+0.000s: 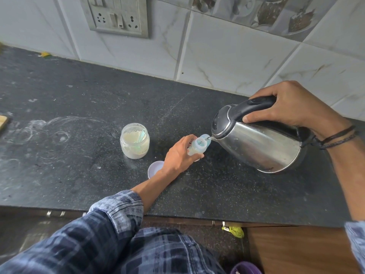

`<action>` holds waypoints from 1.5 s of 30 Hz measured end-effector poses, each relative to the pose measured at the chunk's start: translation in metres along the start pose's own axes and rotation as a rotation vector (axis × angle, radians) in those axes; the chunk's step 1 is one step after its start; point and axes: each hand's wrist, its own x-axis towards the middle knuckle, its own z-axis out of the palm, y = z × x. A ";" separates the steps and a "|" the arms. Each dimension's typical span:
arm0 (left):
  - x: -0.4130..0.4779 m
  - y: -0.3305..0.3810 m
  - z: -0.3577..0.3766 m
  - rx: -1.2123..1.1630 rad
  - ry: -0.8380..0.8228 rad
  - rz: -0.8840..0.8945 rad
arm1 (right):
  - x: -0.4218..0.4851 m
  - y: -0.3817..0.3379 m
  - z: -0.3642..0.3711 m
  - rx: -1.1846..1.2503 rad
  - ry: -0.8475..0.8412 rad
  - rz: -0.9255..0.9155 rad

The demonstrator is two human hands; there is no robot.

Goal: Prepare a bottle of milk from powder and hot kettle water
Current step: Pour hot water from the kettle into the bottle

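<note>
Scalding of the left hand [177, 155] clasping the baby bottle [198, 146] was risked by overtipping the kettle [262, 147] gripped in the right hand [292, 107].

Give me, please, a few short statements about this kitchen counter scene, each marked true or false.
1. The right hand grips the kettle by its handle. True.
2. The kettle stands upright. False: it is tilted, its spout at the mouth of the bottle.
3. The left hand holds the bottle. True.
4. The powder jar is closed with a lid. False: it is open, with a scoop inside.
</note>
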 end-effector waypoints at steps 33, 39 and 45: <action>0.002 -0.005 0.002 0.004 0.002 0.001 | 0.000 -0.003 -0.011 -0.023 -0.018 -0.015; 0.002 -0.006 0.003 0.007 0.006 0.011 | 0.000 -0.003 -0.012 -0.023 -0.017 0.000; 0.002 -0.006 0.003 0.004 0.005 0.015 | 0.000 -0.004 -0.015 -0.035 -0.003 -0.007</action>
